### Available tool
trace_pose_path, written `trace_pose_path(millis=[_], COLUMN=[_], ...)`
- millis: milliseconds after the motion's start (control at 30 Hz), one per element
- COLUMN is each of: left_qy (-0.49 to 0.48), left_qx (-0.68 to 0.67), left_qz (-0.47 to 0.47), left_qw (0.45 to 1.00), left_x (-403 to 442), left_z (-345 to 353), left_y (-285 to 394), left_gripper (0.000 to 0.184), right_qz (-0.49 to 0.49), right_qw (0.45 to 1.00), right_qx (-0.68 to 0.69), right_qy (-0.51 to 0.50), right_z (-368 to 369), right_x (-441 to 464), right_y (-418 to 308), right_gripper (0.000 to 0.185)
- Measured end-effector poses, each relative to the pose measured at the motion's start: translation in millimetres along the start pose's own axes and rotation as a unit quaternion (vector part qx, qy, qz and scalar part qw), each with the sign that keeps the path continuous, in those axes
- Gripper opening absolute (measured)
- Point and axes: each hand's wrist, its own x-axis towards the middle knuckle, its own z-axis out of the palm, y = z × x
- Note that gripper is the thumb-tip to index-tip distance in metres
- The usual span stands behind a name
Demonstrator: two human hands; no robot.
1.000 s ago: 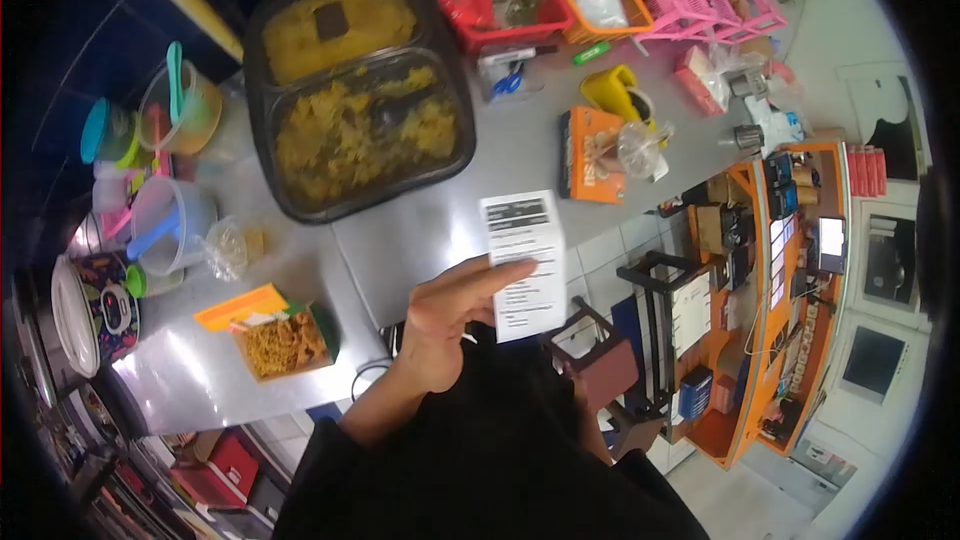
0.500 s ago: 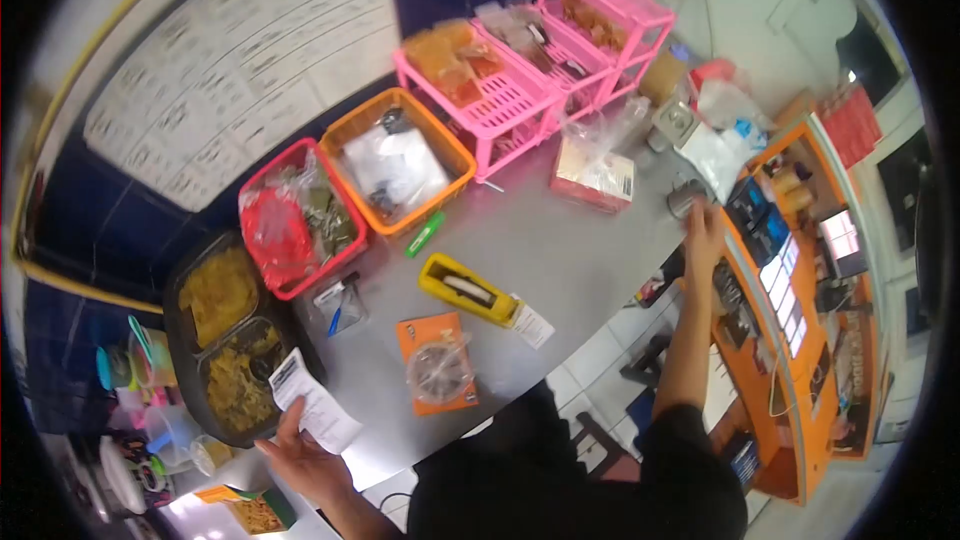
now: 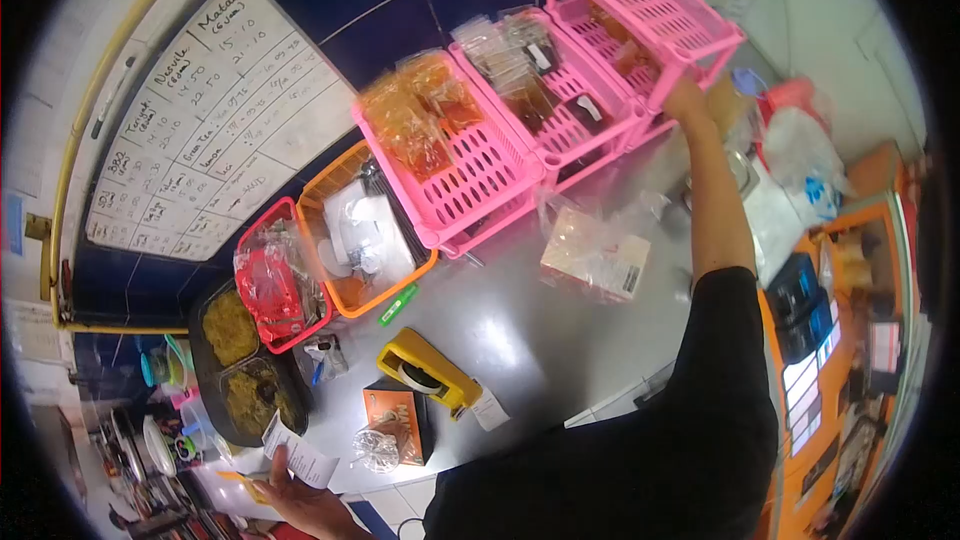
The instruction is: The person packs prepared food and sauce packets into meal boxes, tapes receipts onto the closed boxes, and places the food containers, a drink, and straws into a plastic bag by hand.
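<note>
My left hand (image 3: 300,502) pinches a printed white paper slip (image 3: 298,455) at the lower left, close to a black two-compartment tray (image 3: 305,402) of yellowish food. On the far side of the counter, my right hand (image 3: 686,100) reaches in at the right end of the pink tiered baskets (image 3: 480,175). Its fingers are hidden there, so any hold is unclear. Packets of orange and dark sauce (image 3: 412,120) lie in the baskets. Between my hands are a yellow tape dispenser (image 3: 428,370), an orange box (image 3: 398,420) and a clear plastic-wrapped item (image 3: 376,448).
A red basket (image 3: 285,345) and an orange basket (image 3: 385,302) of packaging line the wall under a whiteboard (image 3: 200,130). A green cutter-like object (image 3: 398,304) lies before them. A plastic-covered box (image 3: 595,252) stands mid-counter. Orange shelving (image 3: 800,470) is at the right.
My right hand has moved from a small grey container at the counter's right end to the pink baskets. The view has shifted and turned. My left hand still holds the slip.
</note>
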Motion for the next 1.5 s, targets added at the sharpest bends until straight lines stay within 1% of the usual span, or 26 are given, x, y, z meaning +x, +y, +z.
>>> trace_pose_path(millis=[33, 100, 167, 233, 267, 300, 333, 400, 433, 467, 533, 600, 667, 700, 733, 767, 833, 900, 933, 1000, 1100, 1167, 1233, 1267, 1433, 1500], left_qy=[-0.004, 0.072, 0.087, 0.128, 0.048, -0.032, -0.014, -0.037, -0.064, -0.090, -0.160, -0.211, -0.290, -0.310, -0.356, -0.395, -0.453, -0.532, -0.554, -0.591, -0.617, -0.610, -0.493, -0.450, -0.382, -0.366], left_qx=[-0.175, -0.101, -0.109, -0.061, -0.012, 0.038, 0.017, 0.079, 0.143, 0.069, 0.061, 0.040, 0.055, 0.064, 0.103, 0.140, 0.148, 0.130, 0.095, -0.010, -0.152, -0.189, -0.146, -0.080, -0.113, -0.151], left_qz=[-0.063, -0.047, -0.035, -0.019, 0.002, 0.020, 0.059, 0.026, -0.002, -0.013, -0.028, 0.010, 0.038, -0.007, 0.056, 0.121, 0.102, 0.053, 0.026, -0.042, -0.123, -0.135, -0.134, -0.045, -0.056, -0.020], left_qw=[0.983, 0.991, 0.990, 0.990, 0.999, 0.999, 0.998, 0.996, 0.988, 0.993, 0.985, 0.977, 0.955, 0.949, 0.927, 0.900, 0.873, 0.835, 0.827, 0.806, 0.762, 0.758, 0.847, 0.888, 0.915, 0.918], left_x=[-3, -18, -19, -24, -25, -28, -30, -36, -40, -43, -49, -56, -58, -64, -67, -68, -78, -87, -89, -88, -85, -80, -77, -79, -68, -69], left_z=[6, 25, 42, 72, 69, 66, 79, 95, 96, 95, 91, 99, 105, 110, 110, 114, 119, 119, 120, 119, 90, 69, 43, 24, -64, -99], left_y=[5, 14, 26, 46, 46, 46, 44, 60, 66, 54, 52, 55, 60, 63, 54, 43, 42, 25, 10, -1, -3, -8, -17, -13, -36, -47], left_gripper=[0.065, 0.057, 0.057, 0.058, 0.058, 0.059, 0.058, 0.055, 0.052, 0.046, 0.033, 0.028, 0.033, 0.038, 0.041, 0.045, 0.046, 0.047, 0.047, 0.047, 0.041, 0.036, 0.027, 0.024, 0.020, 0.020], right_qz=[-0.022, -0.052, -0.096, -0.119, -0.058, -0.101, -0.140, 0.173, 0.226, 0.276, 0.304, 0.321, 0.258, 0.280, 0.292, 0.309, 0.326, 0.280, 0.279, 0.293, 0.264, 0.248, 0.232, 0.244, 0.191, 0.218], right_qw=[1.000, 0.999, 0.959, 0.965, 0.958, 0.965, 0.966, 0.970, 0.931, 0.876, 0.849, 0.766, 0.907, 0.917, 0.903, 0.869, 0.828, 0.775, 0.772, 0.607, 0.568, 0.589, 0.608, 0.605, 0.637, 0.580], right_qx=[-0.005, -0.002, 0.261, 0.195, 0.260, 0.241, 0.215, 0.144, 0.235, 0.323, 0.262, 0.352, 0.198, 0.259, 0.314, 0.388, 0.456, 0.521, 0.522, 0.711, 0.743, 0.727, 0.710, 0.696, 0.676, 0.700], right_qy=[0.005, 0.005, -0.055, -0.127, -0.105, -0.035, 0.039, 0.093, 0.162, 0.229, 0.343, 0.431, 0.268, 0.121, -0.025, -0.013, -0.015, -0.223, -0.231, -0.200, -0.236, -0.252, -0.271, -0.300, -0.317, -0.355], right_z=[8, 15, 6, 5, 2, 0, -7, -24, -22, -21, -95, -148, -150, -148, -150, -166, -202, -232, -240, -251, -267, -282, -288, -287, -289, -290], right_x=[11, 31, 43, 50, 41, 29, 19, -17, -39, -63, -98, -136, -196, -227, -249, -261, -280, -301, -309, -317, -326, -325, -334, -339, -361, -374], right_y=[0, -9, -26, -14, -11, -7, -9, -32, -28, -25, -85, -146, -172, -183, -195, -225, -268, -298, -314, -344, -387, -424, -454, -465, -539, -566], right_gripper=[0.035, 0.030, 0.025, 0.029, 0.027, 0.023, 0.021, 0.025, 0.027, 0.029, 0.026, 0.021, 0.016, 0.014, 0.013, 0.015, 0.017, 0.013, 0.013, 0.011, 0.010, 0.010, 0.012, 0.011, 0.010, 0.011])
